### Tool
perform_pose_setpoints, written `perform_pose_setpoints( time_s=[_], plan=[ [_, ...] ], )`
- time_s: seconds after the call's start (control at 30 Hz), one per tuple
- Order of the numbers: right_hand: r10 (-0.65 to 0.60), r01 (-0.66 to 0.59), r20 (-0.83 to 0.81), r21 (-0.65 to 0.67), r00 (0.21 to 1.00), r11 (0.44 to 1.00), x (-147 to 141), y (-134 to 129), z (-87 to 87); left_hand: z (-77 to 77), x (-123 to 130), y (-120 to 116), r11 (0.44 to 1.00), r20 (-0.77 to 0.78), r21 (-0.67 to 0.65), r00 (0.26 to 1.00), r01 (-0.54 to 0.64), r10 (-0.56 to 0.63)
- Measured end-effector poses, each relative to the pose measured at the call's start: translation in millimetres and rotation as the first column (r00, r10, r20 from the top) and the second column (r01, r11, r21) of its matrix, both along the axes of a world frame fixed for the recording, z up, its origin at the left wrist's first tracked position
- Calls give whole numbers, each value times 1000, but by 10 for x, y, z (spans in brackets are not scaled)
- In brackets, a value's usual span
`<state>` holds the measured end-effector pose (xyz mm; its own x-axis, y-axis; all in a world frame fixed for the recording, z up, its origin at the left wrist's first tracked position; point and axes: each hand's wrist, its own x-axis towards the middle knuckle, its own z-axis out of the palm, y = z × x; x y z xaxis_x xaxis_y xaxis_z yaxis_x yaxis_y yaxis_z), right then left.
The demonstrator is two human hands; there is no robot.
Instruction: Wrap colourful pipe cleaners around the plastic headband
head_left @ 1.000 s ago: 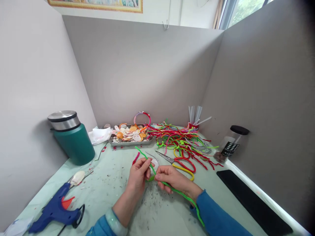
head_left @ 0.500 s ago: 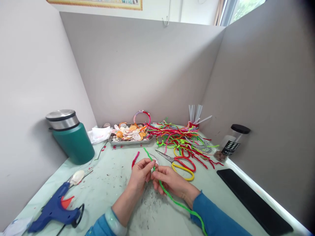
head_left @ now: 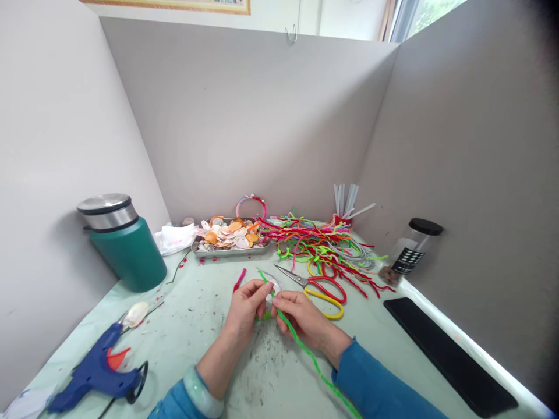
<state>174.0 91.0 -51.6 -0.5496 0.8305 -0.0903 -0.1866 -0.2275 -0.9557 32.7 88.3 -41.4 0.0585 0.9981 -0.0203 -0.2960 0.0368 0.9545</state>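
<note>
A long green fuzzy strand (head_left: 312, 359) runs between my hands and trails down over my right sleeve's side toward the front edge. My left hand (head_left: 245, 305) pinches it near its upper end. Just beside, my right hand (head_left: 301, 314) pinches the strand a little lower. Between the fingertips shows a white round piece (head_left: 273, 288), partly hidden, with a thin grey loop behind it. Scissors (head_left: 323, 290) with red and yellow handles lie right behind my right hand. A short magenta strand (head_left: 239, 280) lies behind my left hand.
Behind stand a metal tray (head_left: 231, 252) of shells and buttons, a pink-red ring (head_left: 264, 208) and a pile of coloured strands (head_left: 314, 235). Left are a green bottle (head_left: 131, 253) and a blue glue gun (head_left: 98, 366). Right are a jar (head_left: 408, 253) and a black slab (head_left: 449, 352).
My hands have drawn slightly apart at the fingertips, showing more of the white piece. The trailing green strand has swung a little to the left. The view has shifted slightly.
</note>
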Motion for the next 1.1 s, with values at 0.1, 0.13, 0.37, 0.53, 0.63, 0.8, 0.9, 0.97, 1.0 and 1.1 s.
perform_pose_setpoints(
  time_s=[0.1,0.13,0.37,0.53,0.63,0.8,0.9,0.97,1.0,1.1],
  plan=[
    [46,-49,-56,-61,997,997,29,16,0,17,-1,-17,999,56,17,998,32,-33],
    [74,-81,-79,-79,994,994,40,19,4,26,-2,-23,999,74,22,996,43,-44],
    [208,-233,-182,-123,961,965,57,27,21,2,13,11,1000,45,23,999,-12,11],
    [216,-245,-194,-138,957,960,45,30,25,-39,32,45,994,-27,-7,994,-110,109],
    [209,-240,-191,-158,959,958,52,35,28,-1,9,34,998,-11,7,998,-69,69],
    [207,-230,-157,-143,966,963,47,24,41,65,-35,26,996,-13,29,996,-86,86],
    [170,-185,-132,-108,977,977,22,-1,58,48,-26,23,998,-29,21,998,-63,63],
    [118,-131,-122,-97,985,987,4,-16,64,26,-11,18,999,-38,23,998,-40,41],
    [91,-102,-114,-94,989,990,-3,-20,65,16,-3,15,999,-52,27,998,-33,35],
    [43,-50,-80,-92,996,994,-12,-15,62,6,9,12,998,-115,41,992,-40,44]
  ],
)
